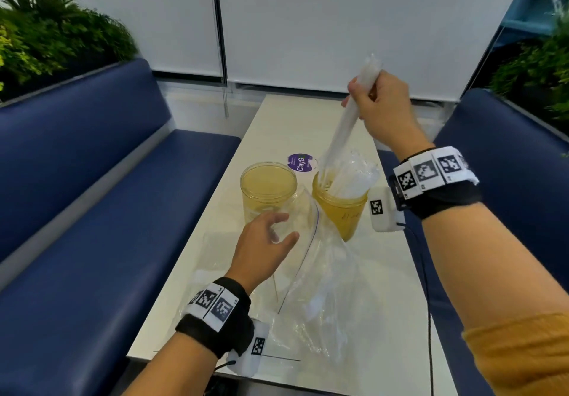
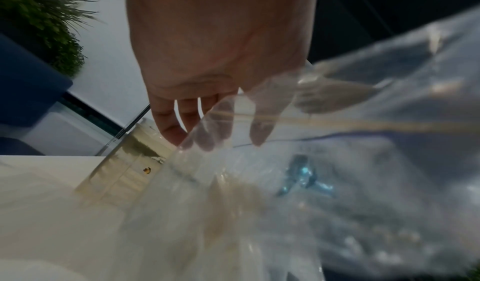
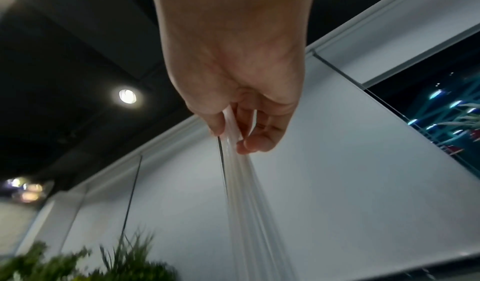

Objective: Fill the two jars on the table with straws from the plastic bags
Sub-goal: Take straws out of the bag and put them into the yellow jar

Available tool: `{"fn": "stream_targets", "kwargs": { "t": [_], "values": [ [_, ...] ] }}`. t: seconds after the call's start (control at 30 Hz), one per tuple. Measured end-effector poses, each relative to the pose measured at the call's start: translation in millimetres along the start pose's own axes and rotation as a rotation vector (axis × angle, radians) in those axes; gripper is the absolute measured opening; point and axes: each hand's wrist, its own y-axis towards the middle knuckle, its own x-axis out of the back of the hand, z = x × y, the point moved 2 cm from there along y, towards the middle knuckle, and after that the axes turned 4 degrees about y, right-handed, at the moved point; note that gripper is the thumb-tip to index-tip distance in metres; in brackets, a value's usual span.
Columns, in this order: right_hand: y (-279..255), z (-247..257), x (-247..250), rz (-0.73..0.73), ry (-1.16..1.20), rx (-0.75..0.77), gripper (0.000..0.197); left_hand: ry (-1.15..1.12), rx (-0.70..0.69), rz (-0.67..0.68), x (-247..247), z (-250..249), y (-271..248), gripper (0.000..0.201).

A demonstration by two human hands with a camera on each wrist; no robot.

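left hand (image 1: 264, 241) hovers with fingers loosely spread, holding nothing, above the clear plastic bag (image 1: 320, 288) lying on the white table (image 1: 191, 288), just in front of the left jar (image 1: 268, 192), which holds no straws. the right jar (image 1: 340, 207) beside it carries wrapped straws (image 1: 354, 177) standing above its rim. right hand (image 1: 385, 109), raised over that jar, pinches a tilted bundle of straws (image 1: 345, 127) whose lower ends reach into it.

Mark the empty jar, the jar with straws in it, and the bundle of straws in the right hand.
empty jar (image 1: 268, 181), head view, on its open rim area.
jar with straws (image 1: 341, 211), head view, on its amber side wall.
bundle of straws (image 1: 345, 127), head view, mid-length below the right hand (image 1: 385, 109).
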Motion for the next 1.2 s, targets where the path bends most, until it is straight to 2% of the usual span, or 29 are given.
{"fn": "stream_targets", "kwargs": {
  "t": [0.23, 0.33, 0.37, 0.57, 0.7, 0.8, 0.87, 0.9, 1.0, 1.03, 1.07, 1.13, 1.2],
  "values": [
    [-11, -71, -45, 0.116, -0.298, -0.126, 0.030, -0.056, -0.021, -0.034, 5, -12, 11, 0.034],
    [-22, -83, -52, 0.100, -0.330, -0.118, 0.056, -0.075, -0.033, -0.030, 3, -14, 13, 0.032],
    [-24, -85, -52, 0.090, -0.349, -0.107, 0.059, -0.082, -0.032, -0.027, 2, -15, 14, 0.031],
    [-35, -96, -56, 0.133, -0.566, -0.040, 0.041, -0.090, -0.025, -0.009, -2, -18, 18, 0.030],
    [-45, -112, -64, 0.227, -1.010, 0.073, 0.049, -0.092, -0.042, -0.009, -1, -25, 20, 0.029],
    [-54, -124, -67, 0.392, -1.141, 0.002, 0.059, -0.094, -0.043, 0.012, 0, -29, 20, 0.035],
    [-57, -122, -61, 0.393, -1.124, -0.042, 0.066, -0.089, -0.045, 0.039, 1, -32, 19, 0.041],
    [-57, -113, -54, 0.337, -1.072, -0.030, 0.066, -0.084, -0.052, 0.051, 2, -34, 18, 0.044],
    [-63, -66, -36, 0.065, -0.750, 0.189, 0.040, -0.095, -0.070, 0.073, -1, -41, 14, 0.049],
    [-69, -47, -33, 0.008, -0.631, 0.245, 0.029, -0.118, -0.065, 0.082, -4, -42, 13, 0.049],
    [-78, -29, -31, 0.016, -0.537, 0.242, 0.023, -0.145, -0.054, 0.091, -7, -43, 12, 0.050],
    [-95, -12, -34, 0.194, -0.469, 0.061, 0.022, -0.195, -0.034, 0.101, -12, -46, 9, 0.051],
    [-117, -13, -42, 0.517, -0.465, -0.239, 0.023, -0.219, -0.052, 0.088, -16, -49, 5, 0.053]
  ]
}}
